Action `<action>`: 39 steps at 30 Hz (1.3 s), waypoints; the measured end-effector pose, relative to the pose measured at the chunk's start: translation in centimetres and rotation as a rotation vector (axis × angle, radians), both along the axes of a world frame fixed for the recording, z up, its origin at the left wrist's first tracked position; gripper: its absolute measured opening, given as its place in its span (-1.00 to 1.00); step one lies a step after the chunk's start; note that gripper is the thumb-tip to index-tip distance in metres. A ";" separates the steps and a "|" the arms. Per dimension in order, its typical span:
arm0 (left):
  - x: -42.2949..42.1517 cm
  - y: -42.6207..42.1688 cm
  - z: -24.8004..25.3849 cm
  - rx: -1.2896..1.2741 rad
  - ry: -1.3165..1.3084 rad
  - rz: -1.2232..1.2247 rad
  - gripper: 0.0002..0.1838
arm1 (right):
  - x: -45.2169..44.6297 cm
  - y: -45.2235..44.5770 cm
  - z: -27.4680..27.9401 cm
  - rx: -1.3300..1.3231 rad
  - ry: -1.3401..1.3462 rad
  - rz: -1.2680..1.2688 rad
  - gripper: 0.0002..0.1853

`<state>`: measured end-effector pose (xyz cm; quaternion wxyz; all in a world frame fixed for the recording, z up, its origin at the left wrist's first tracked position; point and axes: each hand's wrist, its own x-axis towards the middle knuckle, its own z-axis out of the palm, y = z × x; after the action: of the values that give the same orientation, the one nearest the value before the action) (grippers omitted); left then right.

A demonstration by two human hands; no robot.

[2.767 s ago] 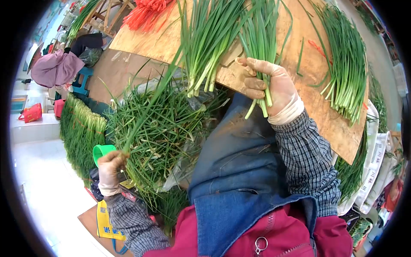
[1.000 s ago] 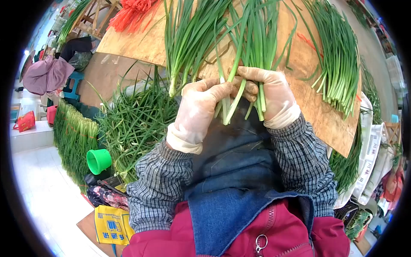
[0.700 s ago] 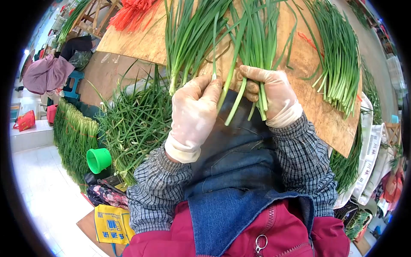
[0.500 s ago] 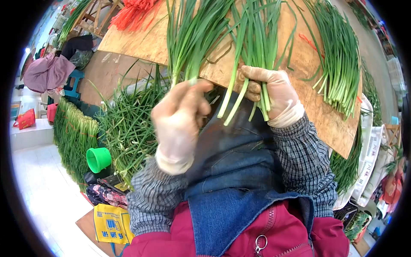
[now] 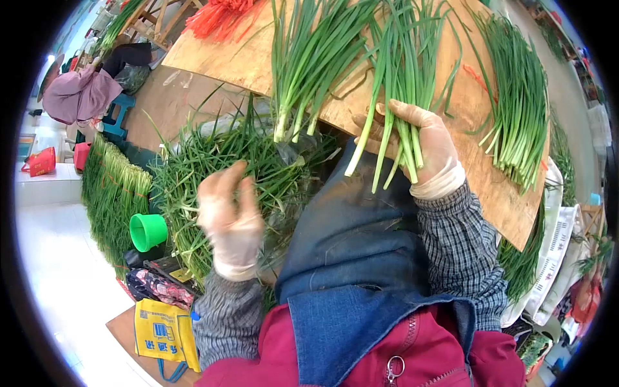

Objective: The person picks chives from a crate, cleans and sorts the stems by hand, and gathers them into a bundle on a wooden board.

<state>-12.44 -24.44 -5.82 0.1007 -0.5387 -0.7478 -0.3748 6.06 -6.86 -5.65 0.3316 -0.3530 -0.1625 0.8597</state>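
Note:
My right hand [image 5: 433, 145], in a thin pale glove, is closed around a small bunch of garlic chives [image 5: 403, 71], the cut ends hanging below the fingers. My left hand [image 5: 229, 216], gloved too and slightly blurred, is held over a heap of loose greens [image 5: 187, 174] with its fingers apart and nothing visible in them. Between the hands, another batch of garlic chives [image 5: 316, 64] lies on the wooden board [image 5: 219, 58], its white ends sticking past the edge. A larger bundle of chives [image 5: 516, 103] rests on the board at the right.
Red ties [image 5: 219, 19] lie at the board's far left. Tied bundles of greens [image 5: 113, 187] stand at left beside a green bucket [image 5: 148, 232]. A yellow bag [image 5: 164, 329] sits lower left. Another person in a purple top [image 5: 80, 93] is at upper left, near a blue stool [image 5: 118, 116].
My left hand has moved down and left, away from the chives at the board's edge, and its fingers have spread. My right hand still holds its bunch.

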 end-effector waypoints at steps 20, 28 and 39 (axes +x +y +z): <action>6.2 7.0 1.8 -0.335 -0.849 -0.187 -0.86 | -2.0 -1.0 1.7 0.243 -0.277 -0.043 -0.91; 6.6 8.2 1.5 -0.274 -1.472 -0.190 -0.83 | -1.4 -0.8 0.2 0.169 -0.192 -0.008 -0.91; 6.3 8.1 2.1 -0.206 -1.559 -0.169 -0.85 | -1.6 -1.0 0.1 0.098 -0.045 0.046 -0.92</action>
<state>-6.16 -16.34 -3.77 -0.5315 -0.1821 -0.5904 -0.5795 4.45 -7.87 -5.51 0.3248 -0.3517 -0.2199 0.8500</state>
